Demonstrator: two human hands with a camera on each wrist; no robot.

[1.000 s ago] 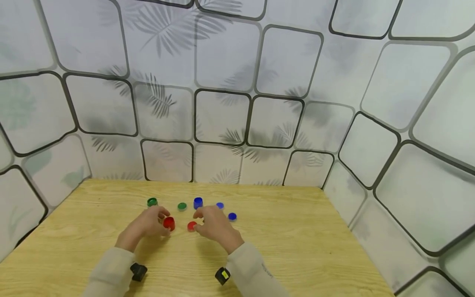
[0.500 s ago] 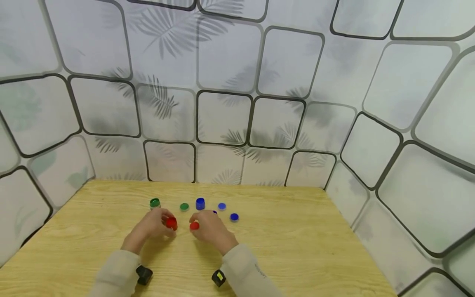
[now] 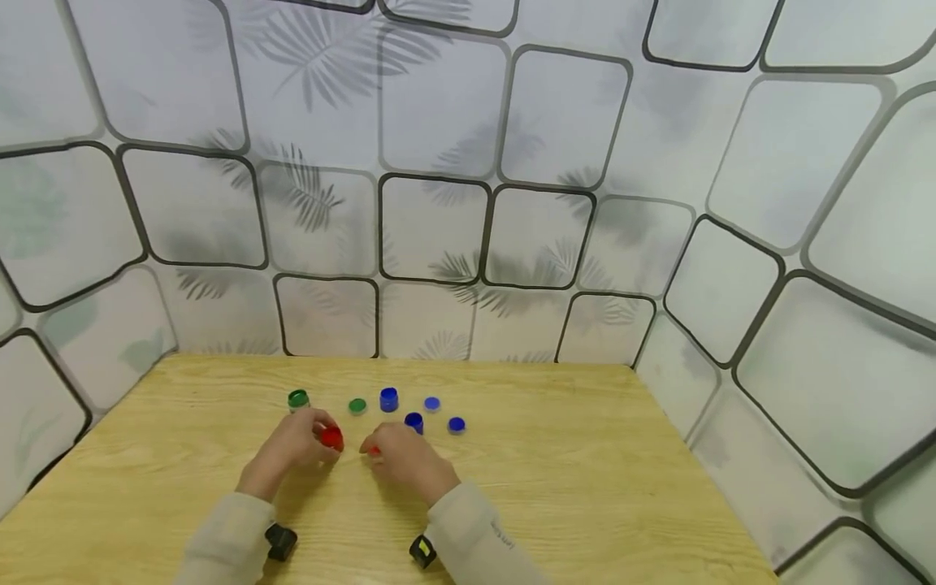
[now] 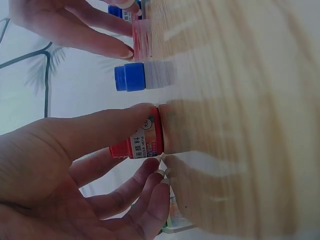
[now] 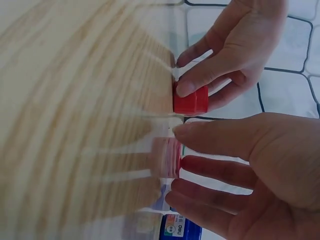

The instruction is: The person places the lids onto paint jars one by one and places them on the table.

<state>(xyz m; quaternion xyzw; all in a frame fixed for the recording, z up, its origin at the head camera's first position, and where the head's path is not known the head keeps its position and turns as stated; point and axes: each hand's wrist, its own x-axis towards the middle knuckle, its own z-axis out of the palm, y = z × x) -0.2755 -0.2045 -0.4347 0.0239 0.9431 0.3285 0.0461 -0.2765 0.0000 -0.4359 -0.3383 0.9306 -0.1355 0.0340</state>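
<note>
My left hand (image 3: pixel 296 441) grips a small red paint jar (image 4: pixel 146 132) that stands upright on the wooden table. The thumb lies along its labelled side, and the other fingers are on the far side. My right hand (image 3: pixel 409 457) is at a round red lid (image 5: pixel 170 157) that lies on the table to the right of the jar. Thumb and fingertips flank the lid, and one finger touches its top; how firmly they press is hard to tell. The hand partly covers the lid in the head view.
Behind the hands stand a green jar (image 3: pixel 298 399) and a green lid (image 3: pixel 357 406). Two blue jars, one farther back (image 3: pixel 389 399) and one beside my right hand (image 3: pixel 413 423), have blue lids (image 3: pixel 432 404) near them. A patterned curtain (image 3: pixel 439 244) surrounds the table (image 3: pixel 570 471).
My right hand has come down onto the red lid from its right, its fingers closing in around it. The blue jar behind that hand shows more now. My left hand keeps hold of the red jar.
</note>
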